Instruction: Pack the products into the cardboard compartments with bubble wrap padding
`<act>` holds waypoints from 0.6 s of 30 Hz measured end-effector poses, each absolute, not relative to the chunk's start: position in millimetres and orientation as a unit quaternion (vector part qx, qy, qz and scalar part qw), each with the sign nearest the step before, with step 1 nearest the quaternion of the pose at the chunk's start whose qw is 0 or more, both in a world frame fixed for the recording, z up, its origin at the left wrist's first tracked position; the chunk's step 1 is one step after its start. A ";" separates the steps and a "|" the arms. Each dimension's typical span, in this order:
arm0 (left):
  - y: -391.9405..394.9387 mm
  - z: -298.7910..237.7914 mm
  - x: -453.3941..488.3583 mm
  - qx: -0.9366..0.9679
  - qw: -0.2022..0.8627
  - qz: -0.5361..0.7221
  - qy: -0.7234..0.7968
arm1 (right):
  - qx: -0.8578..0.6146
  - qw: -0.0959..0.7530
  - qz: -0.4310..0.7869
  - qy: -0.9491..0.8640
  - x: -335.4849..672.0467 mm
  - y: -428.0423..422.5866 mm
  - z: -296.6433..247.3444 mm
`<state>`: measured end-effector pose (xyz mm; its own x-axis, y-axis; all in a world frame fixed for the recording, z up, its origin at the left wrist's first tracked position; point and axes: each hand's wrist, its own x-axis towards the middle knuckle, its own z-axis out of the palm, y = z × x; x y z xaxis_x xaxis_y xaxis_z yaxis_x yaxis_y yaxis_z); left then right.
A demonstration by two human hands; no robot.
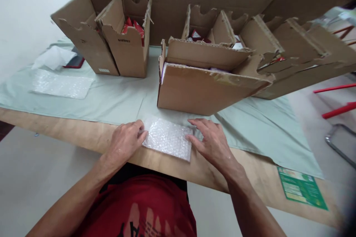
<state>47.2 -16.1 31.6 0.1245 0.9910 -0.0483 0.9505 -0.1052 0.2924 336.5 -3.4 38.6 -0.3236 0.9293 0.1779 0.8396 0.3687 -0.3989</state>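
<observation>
A flat, clear piece of bubble wrap (167,137) lies at the table's front edge, partly on the green cloth. At its left end, my left hand (128,137) is closed, thumb and curled fingers pinching the edge. My right hand (209,136) is at the other end with thumb and fingers spread apart. Its thumb tip is at or just over the wrap's right edge; whether it touches I cannot tell. Right behind the wrap stands a low cardboard box (200,92) with white and purple items inside.
Cardboard bins (129,53) holding red packets stand at the back left, and more bins (278,44) run along the right. Another bubble wrap sheet (62,84) and a dark red-edged object (74,61) lie at left. A green printed sheet (302,189) is at the front right.
</observation>
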 end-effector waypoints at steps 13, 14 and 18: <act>-8.5 32.4 55.7 0.872 0.088 0.056 0.478 | -0.486 0.151 0.128 -0.851 303.3 -38.3 10.5; -5.8 30.1 55.3 0.869 0.099 0.051 0.482 | -0.488 0.149 0.146 -0.847 304.0 -36.9 9.0; -5.5 26.0 44.7 0.857 0.116 0.119 0.487 | -0.498 0.219 0.251 -0.800 318.1 -37.8 17.0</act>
